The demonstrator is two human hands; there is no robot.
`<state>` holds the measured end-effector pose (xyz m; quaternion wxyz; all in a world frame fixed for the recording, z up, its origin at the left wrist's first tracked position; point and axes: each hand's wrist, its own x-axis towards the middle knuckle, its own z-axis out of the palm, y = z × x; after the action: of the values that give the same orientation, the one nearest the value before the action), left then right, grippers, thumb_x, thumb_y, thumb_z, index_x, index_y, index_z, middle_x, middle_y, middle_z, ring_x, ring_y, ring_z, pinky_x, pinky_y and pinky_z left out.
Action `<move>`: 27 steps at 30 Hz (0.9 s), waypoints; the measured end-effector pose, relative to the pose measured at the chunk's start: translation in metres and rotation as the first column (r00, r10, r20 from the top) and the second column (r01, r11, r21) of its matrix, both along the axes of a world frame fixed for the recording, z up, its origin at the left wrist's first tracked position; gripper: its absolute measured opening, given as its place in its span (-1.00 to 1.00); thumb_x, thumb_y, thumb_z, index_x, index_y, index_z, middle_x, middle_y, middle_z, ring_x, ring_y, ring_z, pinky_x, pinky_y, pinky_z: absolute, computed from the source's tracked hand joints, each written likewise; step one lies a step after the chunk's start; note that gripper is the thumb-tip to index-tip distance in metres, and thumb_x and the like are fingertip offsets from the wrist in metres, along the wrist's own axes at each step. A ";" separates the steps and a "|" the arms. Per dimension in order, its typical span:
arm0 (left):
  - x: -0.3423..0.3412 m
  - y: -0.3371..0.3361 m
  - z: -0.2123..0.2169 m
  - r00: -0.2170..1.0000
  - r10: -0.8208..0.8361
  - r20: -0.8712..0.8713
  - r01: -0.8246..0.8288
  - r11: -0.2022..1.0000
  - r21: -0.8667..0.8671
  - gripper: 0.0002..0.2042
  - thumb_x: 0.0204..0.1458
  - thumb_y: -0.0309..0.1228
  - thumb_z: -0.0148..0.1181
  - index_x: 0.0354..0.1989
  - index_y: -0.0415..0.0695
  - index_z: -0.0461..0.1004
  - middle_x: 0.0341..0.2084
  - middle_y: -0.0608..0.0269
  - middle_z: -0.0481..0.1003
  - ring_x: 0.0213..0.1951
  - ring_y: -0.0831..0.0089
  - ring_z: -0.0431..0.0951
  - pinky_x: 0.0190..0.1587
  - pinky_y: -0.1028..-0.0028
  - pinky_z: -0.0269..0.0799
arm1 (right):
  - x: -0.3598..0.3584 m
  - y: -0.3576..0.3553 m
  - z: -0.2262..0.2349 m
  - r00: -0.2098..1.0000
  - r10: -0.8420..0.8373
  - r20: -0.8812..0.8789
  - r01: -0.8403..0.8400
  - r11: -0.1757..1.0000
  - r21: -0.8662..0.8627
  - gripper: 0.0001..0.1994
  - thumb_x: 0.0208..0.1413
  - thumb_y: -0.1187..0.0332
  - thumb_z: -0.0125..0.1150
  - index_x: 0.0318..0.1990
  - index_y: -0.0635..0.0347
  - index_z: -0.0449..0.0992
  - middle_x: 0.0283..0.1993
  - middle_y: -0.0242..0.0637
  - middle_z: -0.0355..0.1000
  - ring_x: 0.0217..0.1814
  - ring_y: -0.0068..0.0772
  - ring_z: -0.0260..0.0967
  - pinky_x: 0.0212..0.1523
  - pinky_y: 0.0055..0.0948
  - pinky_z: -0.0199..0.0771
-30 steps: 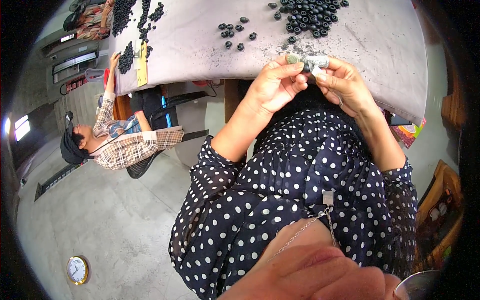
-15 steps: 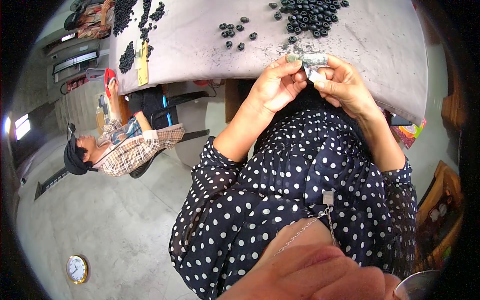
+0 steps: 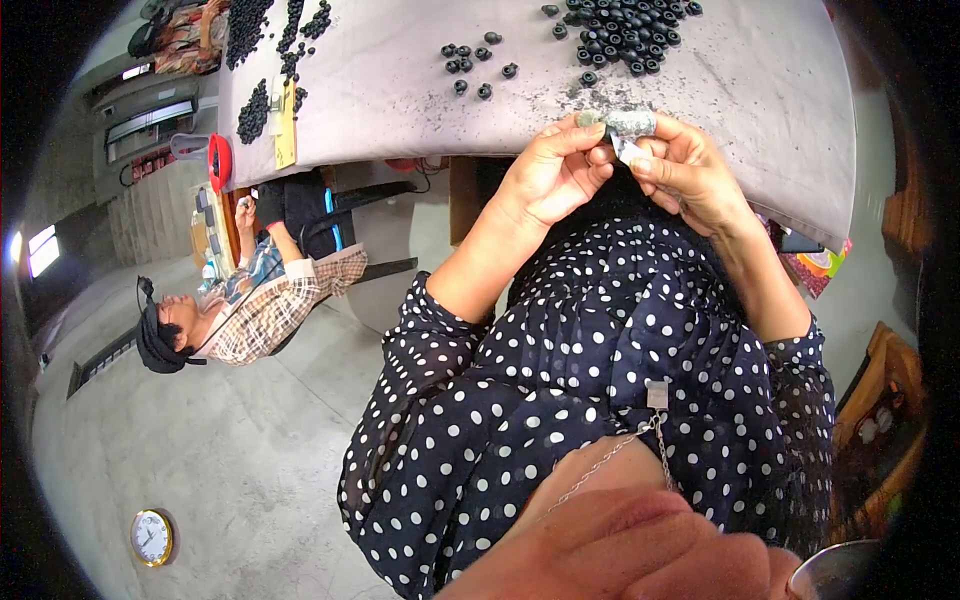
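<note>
Both hands meet just off the table's near edge. Pinched between the thumb and fingers of my left hand [image 3: 558,172] is a small black rubber part [image 3: 608,134], mostly covered by the fingers. My right hand [image 3: 693,172] grips a small flat silvery blade [image 3: 628,152] between thumb and bent forefinger, its tip against the black part. Greyish, smudged wrapping [image 3: 632,123] covers the right forefinger, and a similar cover shows on a left fingertip. Beyond the hands lie a heap of round black rubber parts [image 3: 625,35] and several loose ones [image 3: 465,62].
Dark crumbs dot the pale tablecloth [image 3: 380,100]. At the far left are more black parts [image 3: 253,110] and a yellow strip [image 3: 286,130]. A co-worker [image 3: 255,310] in a checked shirt sits left, near a red-rimmed basket [image 3: 219,162]. A dark chair [image 3: 365,200] stands between us.
My hands stay almost in place, with the blade shifting slightly at the black part. The co-worker's hand has left the red-rimmed basket and drawn back toward their body.
</note>
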<state>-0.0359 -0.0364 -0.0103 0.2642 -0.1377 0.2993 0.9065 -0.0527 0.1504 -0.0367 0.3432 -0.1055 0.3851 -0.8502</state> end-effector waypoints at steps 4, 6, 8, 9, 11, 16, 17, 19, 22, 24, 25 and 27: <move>0.004 -0.004 -0.002 0.999 -0.009 0.039 0.010 0.999 -0.032 -0.91 0.03 -0.53 0.09 -0.28 -0.19 0.43 -0.46 0.24 0.49 -0.47 0.55 0.52 -0.36 0.56 0.52 | 0.000 -0.003 -0.008 0.999 -0.003 0.041 0.002 1.000 0.019 -0.68 0.03 0.36 0.21 -0.06 0.22 0.40 -0.58 -0.54 0.29 -0.71 -0.85 0.07 -0.76 -0.84 -0.03; 0.003 -0.004 -0.002 0.999 -0.021 0.030 0.020 1.000 0.010 -0.89 0.03 -0.53 0.09 -0.26 -0.18 0.43 -0.43 0.21 0.51 -0.48 0.55 0.53 -0.36 0.56 0.52 | 0.001 -0.006 -0.010 0.999 -0.016 0.047 0.016 1.000 0.000 -0.69 0.03 0.35 0.21 -0.06 0.23 0.40 -0.58 -0.54 0.29 -0.70 -0.85 0.08 -0.76 -0.84 -0.03; 0.004 -0.006 -0.003 0.999 -0.013 0.029 0.013 1.000 0.012 -0.90 0.03 -0.53 0.09 -0.26 -0.18 0.43 -0.44 0.23 0.50 -0.47 0.56 0.52 -0.36 0.57 0.52 | 0.001 -0.006 -0.007 0.999 -0.011 0.049 0.011 1.000 -0.005 -0.68 0.03 0.36 0.21 -0.05 0.24 0.39 -0.58 -0.55 0.28 -0.69 -0.85 0.09 -0.76 -0.83 -0.03; 0.004 -0.007 -0.003 1.000 -0.009 0.029 0.009 1.000 0.013 -0.90 0.04 -0.53 0.08 -0.26 -0.18 0.43 -0.46 0.25 0.49 -0.47 0.56 0.52 -0.36 0.57 0.52 | 0.002 -0.006 -0.005 0.999 -0.011 0.048 0.011 1.000 -0.005 -0.68 0.03 0.36 0.21 -0.05 0.24 0.39 -0.58 -0.55 0.28 -0.69 -0.85 0.09 -0.76 -0.83 -0.03; 0.002 -0.009 -0.003 1.000 -0.009 0.017 0.009 1.000 0.016 -0.91 0.04 -0.52 0.09 -0.28 -0.18 0.43 -0.47 0.27 0.48 -0.47 0.57 0.51 -0.36 0.57 0.52 | 0.003 -0.007 0.002 1.000 -0.007 0.029 0.007 1.000 0.020 -0.66 0.01 0.38 0.21 -0.04 0.25 0.38 -0.58 -0.55 0.28 -0.69 -0.84 0.09 -0.76 -0.83 -0.03; 0.001 -0.006 0.001 1.000 0.016 0.010 -0.016 0.999 -0.050 -0.93 0.03 -0.51 0.10 -0.31 -0.16 0.43 -0.52 0.33 0.45 -0.47 0.60 0.48 -0.36 0.57 0.51 | 0.002 -0.004 0.005 1.000 -0.001 -0.019 0.001 1.000 0.016 -0.62 0.00 0.42 0.21 0.00 0.26 0.34 -0.58 -0.55 0.27 -0.69 -0.83 0.09 -0.76 -0.83 -0.02; 0.001 -0.006 0.001 1.000 0.018 0.000 -0.018 0.997 -0.076 -0.94 0.03 -0.51 0.10 -0.32 -0.16 0.43 -0.51 0.33 0.46 -0.48 0.59 0.48 -0.36 0.57 0.51 | 0.002 -0.004 0.005 1.000 0.001 -0.022 0.000 1.000 0.029 -0.60 0.00 0.42 0.21 0.02 0.26 0.33 -0.58 -0.55 0.27 -0.69 -0.83 0.09 -0.76 -0.82 -0.02; 0.001 -0.006 0.003 1.000 0.026 -0.014 -0.028 0.994 -0.104 -0.94 0.02 -0.51 0.11 -0.33 -0.16 0.43 -0.51 0.32 0.47 -0.49 0.59 0.48 -0.37 0.56 0.51 | 0.001 -0.004 0.008 1.000 0.007 -0.025 -0.006 1.000 0.025 -0.60 0.00 0.43 0.21 0.03 0.26 0.33 -0.58 -0.55 0.27 -0.70 -0.83 0.08 -0.76 -0.82 -0.03; 0.000 -0.010 0.010 0.998 0.010 -0.063 -0.023 0.977 -0.214 -0.95 0.00 -0.53 0.13 -0.35 -0.16 0.43 -0.49 0.29 0.48 -0.51 0.57 0.48 -0.38 0.56 0.51 | 0.003 -0.003 0.008 1.000 0.017 -0.001 -0.017 1.000 0.016 -0.60 0.00 0.43 0.21 0.02 0.27 0.33 -0.58 -0.54 0.27 -0.70 -0.84 0.08 -0.76 -0.83 -0.03; -0.002 -0.013 0.010 0.995 -0.033 -0.098 0.007 0.967 -0.255 -0.94 -0.01 -0.55 0.14 -0.35 -0.17 0.43 -0.46 0.26 0.49 -0.52 0.54 0.49 -0.41 0.55 0.50 | 0.002 -0.004 0.005 0.999 0.023 0.028 -0.023 1.000 0.012 -0.62 0.01 0.44 0.20 0.01 0.27 0.34 -0.58 -0.53 0.28 -0.70 -0.84 0.08 -0.76 -0.83 -0.02; -0.002 -0.013 0.011 0.996 -0.024 -0.084 0.002 0.967 -0.253 -0.93 -0.02 -0.55 0.15 -0.34 -0.17 0.44 -0.46 0.24 0.49 -0.52 0.53 0.50 -0.43 0.55 0.50 | 0.003 -0.006 0.004 0.999 0.009 0.046 -0.009 1.000 0.019 -0.63 0.02 0.44 0.19 0.01 0.27 0.35 -0.57 -0.52 0.28 -0.69 -0.83 0.09 -0.76 -0.83 0.00; 0.000 -0.012 0.009 0.999 -0.003 -0.047 -0.008 0.974 -0.226 -0.93 -0.01 -0.55 0.14 -0.34 -0.17 0.43 -0.46 0.23 0.50 -0.52 0.53 0.50 -0.43 0.55 0.51 | 0.003 -0.009 0.003 0.998 -0.007 0.067 0.005 1.000 0.028 -0.65 0.02 0.45 0.18 0.00 0.28 0.36 -0.56 -0.51 0.29 -0.69 -0.83 0.09 -0.76 -0.84 0.01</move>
<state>-0.0355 -0.0483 -0.0010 0.2385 -0.1459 0.4062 0.8699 -0.0495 0.1412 -0.0338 0.3548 -0.0707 0.3855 -0.8488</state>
